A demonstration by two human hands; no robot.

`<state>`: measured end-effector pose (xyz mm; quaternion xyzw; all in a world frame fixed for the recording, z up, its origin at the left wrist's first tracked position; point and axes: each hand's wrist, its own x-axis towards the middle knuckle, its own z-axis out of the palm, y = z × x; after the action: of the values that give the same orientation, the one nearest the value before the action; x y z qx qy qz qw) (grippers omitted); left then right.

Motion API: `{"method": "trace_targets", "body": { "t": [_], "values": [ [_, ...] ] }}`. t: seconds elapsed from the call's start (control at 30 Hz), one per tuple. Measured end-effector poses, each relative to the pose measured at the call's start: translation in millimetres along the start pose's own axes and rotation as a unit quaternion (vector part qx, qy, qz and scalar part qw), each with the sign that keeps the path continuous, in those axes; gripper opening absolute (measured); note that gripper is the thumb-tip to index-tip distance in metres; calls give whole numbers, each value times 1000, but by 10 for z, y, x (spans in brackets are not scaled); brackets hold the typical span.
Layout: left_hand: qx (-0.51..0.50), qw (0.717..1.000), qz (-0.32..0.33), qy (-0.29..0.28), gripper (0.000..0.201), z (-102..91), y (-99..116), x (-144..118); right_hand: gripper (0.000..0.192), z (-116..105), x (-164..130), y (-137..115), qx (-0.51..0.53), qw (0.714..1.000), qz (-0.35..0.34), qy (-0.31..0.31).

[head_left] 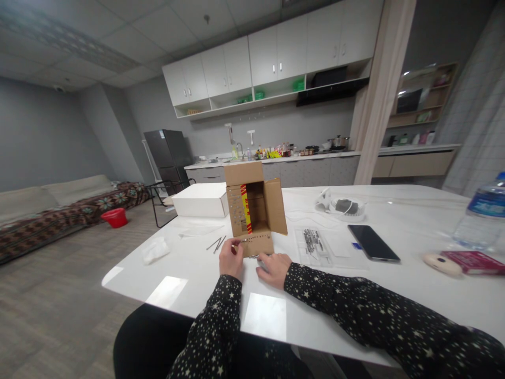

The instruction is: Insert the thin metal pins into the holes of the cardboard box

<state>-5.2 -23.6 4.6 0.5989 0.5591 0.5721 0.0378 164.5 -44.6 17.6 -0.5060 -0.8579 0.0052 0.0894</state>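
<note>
Head view: both hands at an open box [254, 210] on the white worktop [189, 284].

Left hand [231, 259] closed, pinching a thin pin-like piece against the box's front flap [258, 244], apparently to line it up with the flap's row of holes; right hand [273, 268] curled, pressed flat just below, likely steadying. Loose pins [216, 243] close by, within reach. Piece too small to identify; anything under right hand hidden.

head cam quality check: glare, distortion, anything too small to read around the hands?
Head view: wide-angle stretch bends the table edge and ceiling lines; ceiling lights glare in bright patches on the glossy top near the left hand and right hand; small metal pieces by the cardboard box are too small to identify; focus otherwise even.
</note>
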Motion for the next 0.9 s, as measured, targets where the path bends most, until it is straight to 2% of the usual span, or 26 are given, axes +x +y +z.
{"method": "trace_targets", "body": {
  "t": [0.5, 0.9],
  "values": [
    [18, 1000, -1, 12, 12, -9, -14, 5, 37, 52, 13, 31, -5, 1000, -11, 20],
    [12, 998, 60, -1, 21, 11, -57, 17, 35, 24, 6, 14, -9, 1000, -8, 19]
  ]
}}
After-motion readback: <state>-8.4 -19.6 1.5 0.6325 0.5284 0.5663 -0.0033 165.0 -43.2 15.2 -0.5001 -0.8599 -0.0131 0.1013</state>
